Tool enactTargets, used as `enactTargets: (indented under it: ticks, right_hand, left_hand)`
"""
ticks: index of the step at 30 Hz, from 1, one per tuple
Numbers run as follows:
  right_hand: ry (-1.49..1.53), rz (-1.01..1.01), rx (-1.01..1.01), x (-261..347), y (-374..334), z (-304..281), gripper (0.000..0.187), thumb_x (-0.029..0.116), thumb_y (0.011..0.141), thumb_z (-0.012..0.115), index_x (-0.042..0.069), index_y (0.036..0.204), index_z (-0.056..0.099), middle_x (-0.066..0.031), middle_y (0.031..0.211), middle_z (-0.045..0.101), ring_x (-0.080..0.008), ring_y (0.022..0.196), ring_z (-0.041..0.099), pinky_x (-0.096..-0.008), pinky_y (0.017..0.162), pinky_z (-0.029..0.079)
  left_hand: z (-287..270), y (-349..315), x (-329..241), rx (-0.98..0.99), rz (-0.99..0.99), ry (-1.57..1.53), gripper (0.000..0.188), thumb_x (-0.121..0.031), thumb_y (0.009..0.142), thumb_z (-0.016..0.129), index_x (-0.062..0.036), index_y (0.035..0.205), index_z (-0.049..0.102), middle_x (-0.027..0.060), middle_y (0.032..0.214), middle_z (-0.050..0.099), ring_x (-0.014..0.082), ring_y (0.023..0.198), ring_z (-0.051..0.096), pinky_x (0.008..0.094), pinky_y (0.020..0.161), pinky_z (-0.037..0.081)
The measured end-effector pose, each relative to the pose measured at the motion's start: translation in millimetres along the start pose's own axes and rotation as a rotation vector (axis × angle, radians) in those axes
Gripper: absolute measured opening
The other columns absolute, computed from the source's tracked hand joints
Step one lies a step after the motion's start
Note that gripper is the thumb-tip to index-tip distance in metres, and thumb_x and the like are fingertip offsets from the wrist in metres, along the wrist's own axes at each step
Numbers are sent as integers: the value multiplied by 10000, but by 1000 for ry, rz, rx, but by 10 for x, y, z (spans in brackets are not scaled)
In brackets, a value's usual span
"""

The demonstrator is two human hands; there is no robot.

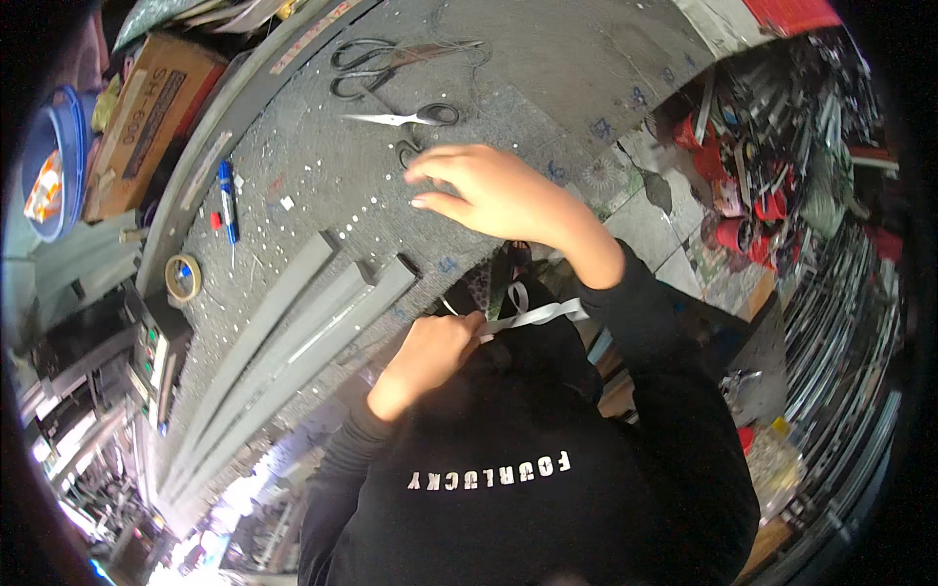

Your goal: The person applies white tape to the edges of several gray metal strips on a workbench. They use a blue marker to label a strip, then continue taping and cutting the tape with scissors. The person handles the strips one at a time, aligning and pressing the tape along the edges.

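My left hand (pixel 428 357) is closed in front of my chest, its fingers wrapped round the end of a narrow white strip (pixel 535 316). The strip runs to the right across my black top, and a loop of it stands up beside my fingers. My right hand (pixel 493 188) is held over the worktable with thumb and fingers apart and nothing between them. Just beyond its fingertips lies a pair of scissors (pixel 389 119) with spread silver blades and black handles, one handle partly behind the hand. Farther back is a larger pair of black-handled scissors (pixel 391 64).
Several grey metal profiles (pixel 293 337) lie along the left of the grey worktable (pixel 547 68). A blue marker (pixel 229 203) and a tape roll (pixel 183 277) are near its left edge. A cardboard box (pixel 147 127) and a blue basin (pixel 66 166) stand beyond. Red containers (pixel 733 232) sit right.
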State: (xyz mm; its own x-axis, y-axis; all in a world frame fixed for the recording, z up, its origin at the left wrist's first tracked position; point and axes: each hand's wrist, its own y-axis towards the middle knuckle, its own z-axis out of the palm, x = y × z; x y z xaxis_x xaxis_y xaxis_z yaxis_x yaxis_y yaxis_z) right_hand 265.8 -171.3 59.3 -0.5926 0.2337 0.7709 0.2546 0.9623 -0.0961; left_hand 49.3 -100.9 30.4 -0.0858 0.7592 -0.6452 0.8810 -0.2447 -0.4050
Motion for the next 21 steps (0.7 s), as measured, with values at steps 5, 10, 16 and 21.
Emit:
enactTargets:
  ticks: [5,10,16,21]
  right_hand:
    - [290,134,751,-613,-946,197,431,337,876,681,0,1138,623,-158,1118,663,-257,1017,639,-374,858,500]
    - [494,210,721,-1363,-1662,719,278,269,896,645,4,966,692,-118,872,724,-242,824,685,-368,763,496]
    - [840,544,296,-1939,-2013,621,230,207,1004,511,1,980,610,-97,860,709,-174,758,691,-296,627,536]
    - [1069,637,109,-2058,-1978,656,399,369,1020,455,-2,1044,599,-94,861,678,-195,738,674,-339,638,561]
  left_hand:
    - [434,244,-195,-209,-56,-281,242,-105,866,571,-36,1098,578,214,863,651,409,836,632,481,702,497]
    - [874,863,10,-233,-21,-528,304,-118,851,619,-24,1138,584,204,999,650,389,979,621,426,829,484]
    - [1578,1652,104,-689,-132,-466,1017,-424,848,707,-44,1534,60,301,1466,325,334,1376,357,393,1068,376]
    - [1948,2156,-274,-141,-314,-1533,694,-574,968,444,70,1223,493,84,1021,579,175,952,575,274,861,460]
